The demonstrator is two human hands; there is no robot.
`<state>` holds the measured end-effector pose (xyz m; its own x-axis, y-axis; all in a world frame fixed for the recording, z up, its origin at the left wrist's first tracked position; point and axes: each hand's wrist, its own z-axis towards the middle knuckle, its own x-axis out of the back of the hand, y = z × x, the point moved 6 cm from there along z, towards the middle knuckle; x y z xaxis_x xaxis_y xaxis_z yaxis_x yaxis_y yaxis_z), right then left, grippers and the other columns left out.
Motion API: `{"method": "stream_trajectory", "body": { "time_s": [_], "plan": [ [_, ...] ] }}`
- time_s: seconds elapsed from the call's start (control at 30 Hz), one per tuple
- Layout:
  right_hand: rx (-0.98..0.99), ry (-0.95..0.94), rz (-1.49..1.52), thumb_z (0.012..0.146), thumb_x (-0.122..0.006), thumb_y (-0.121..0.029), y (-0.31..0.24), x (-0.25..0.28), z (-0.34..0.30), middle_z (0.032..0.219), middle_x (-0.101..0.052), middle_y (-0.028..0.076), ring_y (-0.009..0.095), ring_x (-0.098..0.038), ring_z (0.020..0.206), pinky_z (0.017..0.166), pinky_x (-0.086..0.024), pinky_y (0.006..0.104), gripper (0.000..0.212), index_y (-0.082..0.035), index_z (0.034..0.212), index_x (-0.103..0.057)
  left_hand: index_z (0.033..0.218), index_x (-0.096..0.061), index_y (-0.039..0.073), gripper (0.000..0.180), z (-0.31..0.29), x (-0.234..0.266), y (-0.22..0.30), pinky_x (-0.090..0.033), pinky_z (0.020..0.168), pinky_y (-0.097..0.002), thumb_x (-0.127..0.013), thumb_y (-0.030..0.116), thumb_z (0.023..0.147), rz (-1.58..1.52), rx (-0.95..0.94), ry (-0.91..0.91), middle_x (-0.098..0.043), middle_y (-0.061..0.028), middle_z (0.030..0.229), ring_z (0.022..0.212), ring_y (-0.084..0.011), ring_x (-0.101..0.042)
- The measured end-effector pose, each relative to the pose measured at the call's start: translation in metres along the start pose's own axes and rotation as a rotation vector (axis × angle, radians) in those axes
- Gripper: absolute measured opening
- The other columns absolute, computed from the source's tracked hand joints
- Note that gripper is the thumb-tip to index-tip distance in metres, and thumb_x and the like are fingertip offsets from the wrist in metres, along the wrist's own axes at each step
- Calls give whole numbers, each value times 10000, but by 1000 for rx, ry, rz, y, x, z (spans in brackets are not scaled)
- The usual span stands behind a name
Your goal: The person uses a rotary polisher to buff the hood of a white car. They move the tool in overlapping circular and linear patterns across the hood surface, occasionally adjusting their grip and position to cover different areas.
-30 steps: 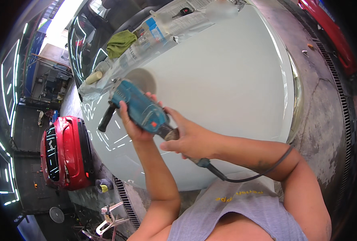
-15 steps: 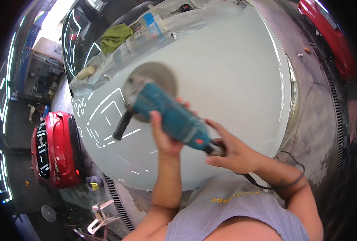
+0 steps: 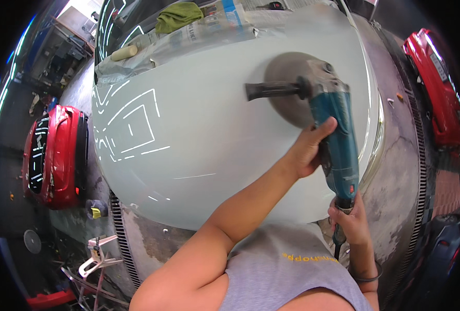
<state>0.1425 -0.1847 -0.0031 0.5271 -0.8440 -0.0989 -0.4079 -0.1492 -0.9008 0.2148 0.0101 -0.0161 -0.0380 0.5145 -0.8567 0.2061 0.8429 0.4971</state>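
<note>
Two-handed hold: your right hand [image 3: 352, 222] curls round the rear grip [image 3: 345, 204] of the teal polisher [image 3: 341, 142], near its cord [image 3: 337, 252] | your left hand [image 3: 311, 150] clasps its body, side handle [image 3: 274, 91] unheld, so it could twist | disc [image 3: 287, 110], far right over the pale hood [image 3: 209, 124], might mar the edge if tilted | farther drift could snag the newspaper [image 3: 193, 32].

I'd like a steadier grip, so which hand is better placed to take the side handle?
Your left hand, I'd judge. It holds the polisher along the body, nearer the side handle, which juts out leftward. Your right hand is farther off, gripping the rear end.
</note>
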Motion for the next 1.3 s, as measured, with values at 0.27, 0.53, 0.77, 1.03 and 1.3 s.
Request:
{"method": "stream_trajectory", "body": {
  "time_s": [0.27,0.53,0.77,1.03,1.3],
  "plan": [
    [263,-428,-240,899,-810,-58,-19,-104,49,1130,-679,131,240,-680,909,828,-574,358,1126,-14,1736,-58,1489,-552,67,854,-105,63,79,-529,1130,-642,-578,768,1002,-7,-342,150,-663,-148,1407,1313,-340,-651],
    [184,-758,-401,942,-810,-184,-33,-224,82,1065,-709,281,369,-716,982,921,-549,427,1174,39,1708,51,1562,-484,63,941,-208,136,169,-448,1163,-661,-562,802,985,12,-621,177,-602,-142,1477,1383,-334,-574],
    [137,-705,-408,962,-782,-162,-23,-160,61,1082,-711,275,366,-710,975,924,-546,431,1127,-16,1725,35,1628,-422,86,986,-181,117,109,-405,1201,-697,-591,801,971,-11,-541,139,-549,-123,1545,1443,-311,-537],
    [148,-58,-252,949,-771,-38,18,-2,-11,994,-666,95,186,-689,853,814,-582,353,890,-52,1668,-247,1354,-620,73,673,-32,16,-17,-608,1022,-475,-801,582,951,79,-47,64,-728,-99,1227,1136,-253,-727],
    [62,457,-162,960,-764,-13,67,70,-47,793,-604,39,131,-589,549,494,-499,299,487,-68,1332,-453,1241,-659,87,584,47,-40,-113,-613,849,-402,-954,399,846,37,126,-68,-691,-39,1056,934,-173,-698]
  ]
}}
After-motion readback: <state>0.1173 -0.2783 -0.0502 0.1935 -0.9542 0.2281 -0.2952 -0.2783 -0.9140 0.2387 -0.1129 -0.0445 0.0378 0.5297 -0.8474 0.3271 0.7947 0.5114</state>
